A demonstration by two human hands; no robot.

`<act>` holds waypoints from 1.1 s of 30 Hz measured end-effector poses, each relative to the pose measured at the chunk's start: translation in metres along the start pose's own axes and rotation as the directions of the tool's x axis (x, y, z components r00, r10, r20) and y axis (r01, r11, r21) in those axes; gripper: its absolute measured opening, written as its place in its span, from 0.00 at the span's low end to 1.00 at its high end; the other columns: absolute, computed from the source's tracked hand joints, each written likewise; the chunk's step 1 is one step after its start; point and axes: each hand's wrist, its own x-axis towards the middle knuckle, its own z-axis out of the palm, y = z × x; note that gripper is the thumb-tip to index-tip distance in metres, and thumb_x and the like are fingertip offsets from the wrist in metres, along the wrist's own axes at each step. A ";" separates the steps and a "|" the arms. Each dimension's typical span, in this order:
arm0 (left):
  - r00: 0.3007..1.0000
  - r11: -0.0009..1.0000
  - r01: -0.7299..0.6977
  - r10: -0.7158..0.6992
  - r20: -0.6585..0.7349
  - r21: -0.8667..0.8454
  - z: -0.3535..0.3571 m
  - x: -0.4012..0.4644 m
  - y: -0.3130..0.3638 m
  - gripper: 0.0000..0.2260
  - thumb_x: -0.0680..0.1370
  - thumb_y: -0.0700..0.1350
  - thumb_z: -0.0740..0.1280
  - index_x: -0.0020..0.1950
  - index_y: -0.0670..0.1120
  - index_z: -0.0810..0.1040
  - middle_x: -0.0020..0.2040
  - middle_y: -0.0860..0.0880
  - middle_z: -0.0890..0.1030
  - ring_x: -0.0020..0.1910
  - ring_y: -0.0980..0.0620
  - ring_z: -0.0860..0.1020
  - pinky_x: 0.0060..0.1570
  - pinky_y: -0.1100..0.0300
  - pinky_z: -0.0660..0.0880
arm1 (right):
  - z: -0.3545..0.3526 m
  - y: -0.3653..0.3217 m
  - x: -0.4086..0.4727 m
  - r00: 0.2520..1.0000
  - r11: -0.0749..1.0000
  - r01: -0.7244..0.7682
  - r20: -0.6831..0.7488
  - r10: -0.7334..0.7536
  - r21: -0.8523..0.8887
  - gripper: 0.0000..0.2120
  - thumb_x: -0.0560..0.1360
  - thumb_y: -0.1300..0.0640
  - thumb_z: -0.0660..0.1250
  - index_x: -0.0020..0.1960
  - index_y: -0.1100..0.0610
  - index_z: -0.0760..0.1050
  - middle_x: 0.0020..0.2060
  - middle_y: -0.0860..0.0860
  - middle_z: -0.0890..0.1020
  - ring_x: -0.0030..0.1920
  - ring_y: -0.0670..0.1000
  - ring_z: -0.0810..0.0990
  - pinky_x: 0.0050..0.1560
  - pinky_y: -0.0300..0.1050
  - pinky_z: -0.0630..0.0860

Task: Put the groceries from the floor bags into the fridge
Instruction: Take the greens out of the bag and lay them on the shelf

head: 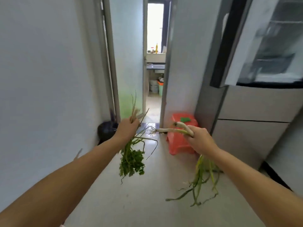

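Observation:
My left hand (127, 129) grips a bunch of cilantro (132, 161) by its stems, roots pointing up and leaves hanging below the fist. My right hand (199, 139) grips a few spring onions (177, 129); their white root ends stick out to the left and the green tops (202, 179) droop beneath the wrist. The fridge (252, 125) stands at the right with its upper door (229, 45) swung open, shelves visible behind it. Both hands are held out over the pale floor, left of the fridge.
A red plastic stool (181, 141) stands by the wall corner between my hands and the fridge. A dark bag (106, 131) lies on the floor at the left wall. Straight ahead a narrow doorway (155, 66) opens to a kitchen with buckets.

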 end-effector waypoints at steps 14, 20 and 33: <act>0.883 0.983 -0.080 0.146 0.445 -0.165 0.438 0.025 0.226 0.08 0.77 0.41 0.59 0.38 0.45 0.72 0.30 0.48 0.70 0.32 0.50 0.69 0.37 0.57 0.65 | -0.289 0.347 -0.029 0.902 0.905 -0.398 -0.246 0.356 -0.152 0.07 0.77 0.55 0.63 0.44 0.55 0.78 0.36 0.50 0.79 0.38 0.53 0.76 0.38 0.47 0.72; 0.850 0.974 -0.171 0.222 0.478 -0.149 0.532 0.086 0.298 0.07 0.78 0.42 0.58 0.41 0.44 0.71 0.31 0.49 0.68 0.31 0.52 0.67 0.34 0.58 0.65 | -0.352 0.412 0.039 0.904 0.899 -0.379 -0.294 0.310 -0.219 0.09 0.77 0.54 0.62 0.45 0.56 0.78 0.37 0.53 0.80 0.39 0.54 0.78 0.40 0.49 0.75; 0.886 0.929 -0.227 0.322 0.334 -0.292 0.690 0.320 0.497 0.07 0.77 0.41 0.58 0.40 0.44 0.71 0.31 0.46 0.66 0.30 0.49 0.65 0.38 0.54 0.67 | -0.527 0.535 0.296 0.893 0.899 -0.262 -0.442 0.088 -0.351 0.09 0.76 0.52 0.63 0.45 0.56 0.78 0.39 0.55 0.81 0.41 0.56 0.79 0.43 0.53 0.78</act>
